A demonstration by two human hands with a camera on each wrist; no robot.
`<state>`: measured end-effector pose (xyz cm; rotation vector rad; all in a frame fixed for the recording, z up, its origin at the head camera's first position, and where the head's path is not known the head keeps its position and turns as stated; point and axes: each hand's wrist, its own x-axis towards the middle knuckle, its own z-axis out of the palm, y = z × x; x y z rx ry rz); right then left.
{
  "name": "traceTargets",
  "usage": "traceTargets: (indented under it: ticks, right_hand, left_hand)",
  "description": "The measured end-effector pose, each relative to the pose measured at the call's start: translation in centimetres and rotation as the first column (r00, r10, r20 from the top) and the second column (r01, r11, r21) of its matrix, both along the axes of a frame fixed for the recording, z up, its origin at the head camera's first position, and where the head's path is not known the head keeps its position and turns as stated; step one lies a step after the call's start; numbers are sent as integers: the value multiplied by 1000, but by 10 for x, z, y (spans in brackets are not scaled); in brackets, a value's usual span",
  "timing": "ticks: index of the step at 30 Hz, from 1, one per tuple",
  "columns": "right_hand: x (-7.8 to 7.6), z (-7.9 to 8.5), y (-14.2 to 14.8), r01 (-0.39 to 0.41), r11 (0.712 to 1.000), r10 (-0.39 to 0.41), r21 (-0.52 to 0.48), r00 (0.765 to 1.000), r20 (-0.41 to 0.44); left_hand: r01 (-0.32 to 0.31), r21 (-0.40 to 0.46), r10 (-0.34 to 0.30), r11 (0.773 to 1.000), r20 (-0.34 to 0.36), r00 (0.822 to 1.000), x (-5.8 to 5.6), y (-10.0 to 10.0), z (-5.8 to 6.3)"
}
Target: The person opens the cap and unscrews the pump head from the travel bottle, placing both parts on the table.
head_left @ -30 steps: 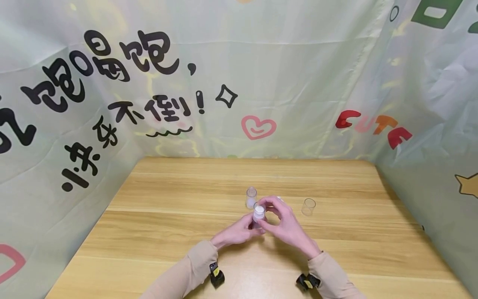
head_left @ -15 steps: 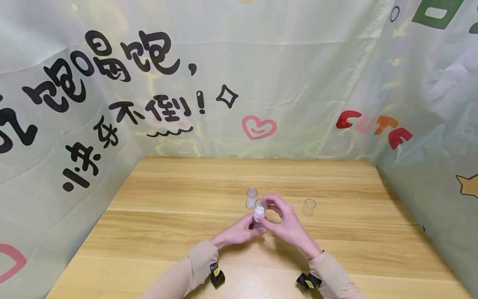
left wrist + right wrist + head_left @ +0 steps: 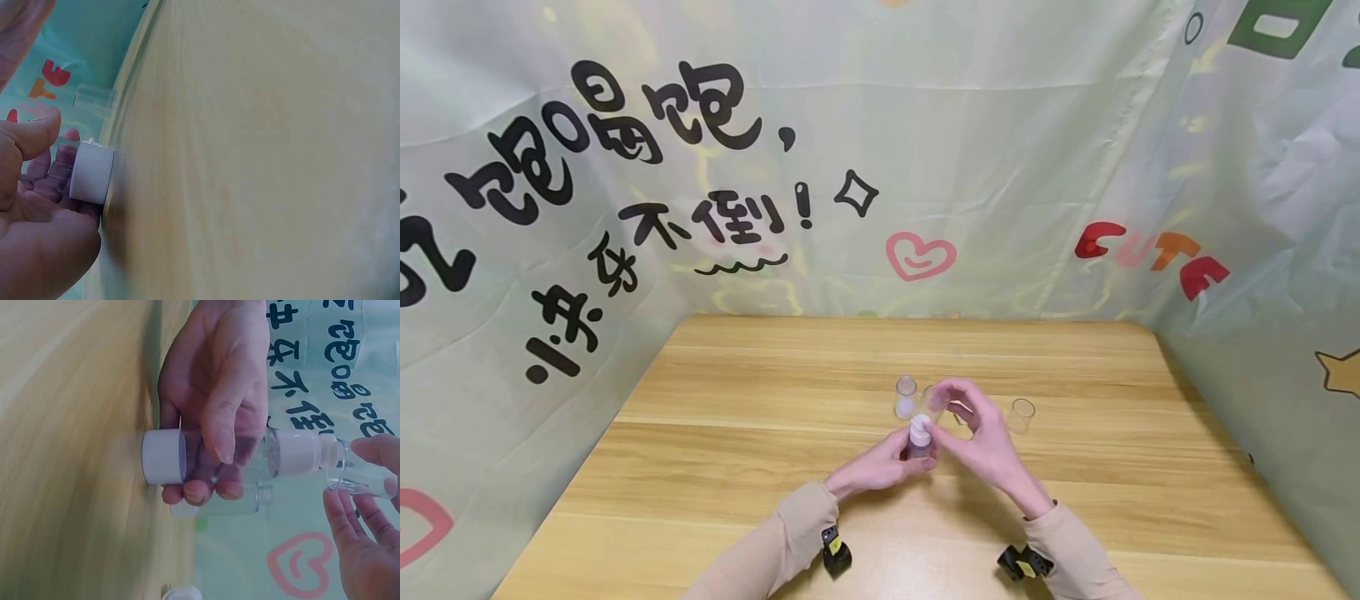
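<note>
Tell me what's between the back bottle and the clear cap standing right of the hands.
Right hand, holding another clear cap, sits between back bottle and standing cap in the head view; what it hides can't be told.

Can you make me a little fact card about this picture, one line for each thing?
Left hand: holds a pump bottle upright
Right hand: pinches a clear cap, tilted, near the bottle's top
Behind the left hand: a second bottle, upright, no pump on it
Off to the right: a second clear cap
Table: wood-grain
Back cloth: black writing, pink heart
</note>
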<state>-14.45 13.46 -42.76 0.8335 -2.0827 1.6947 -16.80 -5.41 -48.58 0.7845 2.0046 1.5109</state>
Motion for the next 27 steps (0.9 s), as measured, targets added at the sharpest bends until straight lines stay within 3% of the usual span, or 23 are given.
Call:
traceTargets:
  ticks: [10,17,27]
  right_hand:
    - [3,5,20,55,996,-52,68,998,-47]
    - [4,8,45,123,970,-115,208,992,-51]
    - [4,1,89,124,942,-123,311,992,-22]
  left_hand:
    - [-28,-27,28,999,9,1000,1,1,2]
    - [-39,-40,39,998,7,999,1,1,1]
    - [-37,-34,37,999,2,999,1,1,0]
